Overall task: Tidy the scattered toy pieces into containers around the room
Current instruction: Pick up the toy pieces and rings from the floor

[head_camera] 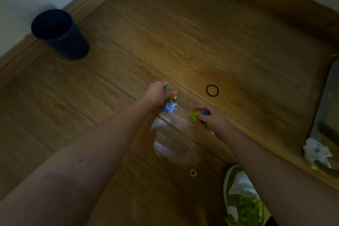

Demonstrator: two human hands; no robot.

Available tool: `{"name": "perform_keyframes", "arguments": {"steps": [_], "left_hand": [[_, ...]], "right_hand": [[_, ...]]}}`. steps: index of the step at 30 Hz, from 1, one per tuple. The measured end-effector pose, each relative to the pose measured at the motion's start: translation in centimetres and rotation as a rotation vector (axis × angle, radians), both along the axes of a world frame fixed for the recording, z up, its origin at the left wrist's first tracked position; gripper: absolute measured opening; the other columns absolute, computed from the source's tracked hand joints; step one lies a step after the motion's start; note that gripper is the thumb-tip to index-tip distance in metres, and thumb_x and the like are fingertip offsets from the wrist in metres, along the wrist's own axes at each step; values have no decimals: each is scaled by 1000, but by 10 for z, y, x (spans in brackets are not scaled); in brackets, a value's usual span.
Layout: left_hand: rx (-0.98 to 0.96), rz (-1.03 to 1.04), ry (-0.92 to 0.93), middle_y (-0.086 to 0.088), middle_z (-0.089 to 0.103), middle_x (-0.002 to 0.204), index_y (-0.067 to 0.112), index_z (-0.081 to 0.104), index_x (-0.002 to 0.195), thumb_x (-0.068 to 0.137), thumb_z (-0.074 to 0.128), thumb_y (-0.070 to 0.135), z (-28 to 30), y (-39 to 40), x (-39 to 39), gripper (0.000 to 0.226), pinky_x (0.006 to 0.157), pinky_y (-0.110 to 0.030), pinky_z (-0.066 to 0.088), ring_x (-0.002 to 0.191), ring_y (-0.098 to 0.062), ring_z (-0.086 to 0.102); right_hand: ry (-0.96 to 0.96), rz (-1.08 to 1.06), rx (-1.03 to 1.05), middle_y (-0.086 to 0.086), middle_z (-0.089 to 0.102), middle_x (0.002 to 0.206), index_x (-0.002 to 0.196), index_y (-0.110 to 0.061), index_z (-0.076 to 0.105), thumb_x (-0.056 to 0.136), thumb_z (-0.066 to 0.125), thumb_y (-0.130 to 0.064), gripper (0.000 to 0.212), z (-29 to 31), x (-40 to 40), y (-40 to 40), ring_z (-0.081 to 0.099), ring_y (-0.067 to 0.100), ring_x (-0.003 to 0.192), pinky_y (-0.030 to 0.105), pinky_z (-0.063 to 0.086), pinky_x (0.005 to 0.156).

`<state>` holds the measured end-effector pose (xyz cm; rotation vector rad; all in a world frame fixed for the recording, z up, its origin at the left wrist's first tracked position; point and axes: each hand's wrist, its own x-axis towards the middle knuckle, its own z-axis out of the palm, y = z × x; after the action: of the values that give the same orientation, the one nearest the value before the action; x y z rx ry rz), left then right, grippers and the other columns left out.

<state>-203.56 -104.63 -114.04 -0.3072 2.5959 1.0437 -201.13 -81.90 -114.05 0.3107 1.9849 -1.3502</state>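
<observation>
Over the wooden floor, my left hand (157, 95) is closed around a bunch of snowflake-shaped toy pieces; a blue piece (170, 107) sticks out below the fingers and paler ones show at the top. A little to the right and nearer, my right hand (211, 118) grips a green toothed piece (194, 115) and a dark blue piece (206, 112) low above the floor. A dark, open-topped cylindrical bin (60, 34) stands at the far left against the wall, well away from both hands.
A black hair tie (212, 90) lies on the floor just beyond my right hand. A small pinkish ring (193, 173) lies nearer me. My green-and-white shoe (242, 196) is at the bottom right. A grey tray-like object (328, 108) and crumpled white paper (317, 151) sit at the right edge.
</observation>
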Motion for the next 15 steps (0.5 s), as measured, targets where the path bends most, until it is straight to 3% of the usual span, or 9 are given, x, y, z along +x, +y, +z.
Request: {"name": "perform_keyframes", "arguments": {"steps": [2,5,10,15], "left_hand": [[-19,26,-6,-8,58,84,4,61,95,88,64,39,5,-5,0,35,69,-31,38,87,-26,58],[21,58,-9,-16,60,90,2,58,98,90,62,39,9,-9,1,38,73,-33,40,91,-31,58],[28,115,2,-5,51,80,10,49,87,90,63,35,8,-16,3,29,68,-29,34,88,-31,57],[-83,-67,-108,-13,64,102,6,58,109,87,67,36,-1,-9,7,39,75,-30,41,96,-28,59]], "right_hand": [[2,-5,3,2,59,88,114,-19,64,90,64,-8,27,-1,0,-2,52,7,60,13,38,44],[5,-16,5,5,59,90,116,-16,65,89,65,-7,29,-2,1,-7,52,7,59,12,38,42],[4,7,13,4,61,92,117,-12,65,89,64,-8,28,0,2,-15,53,7,60,11,39,42],[6,44,38,7,63,101,112,-16,67,88,66,-11,24,-6,6,-17,55,8,63,12,40,44]]}}
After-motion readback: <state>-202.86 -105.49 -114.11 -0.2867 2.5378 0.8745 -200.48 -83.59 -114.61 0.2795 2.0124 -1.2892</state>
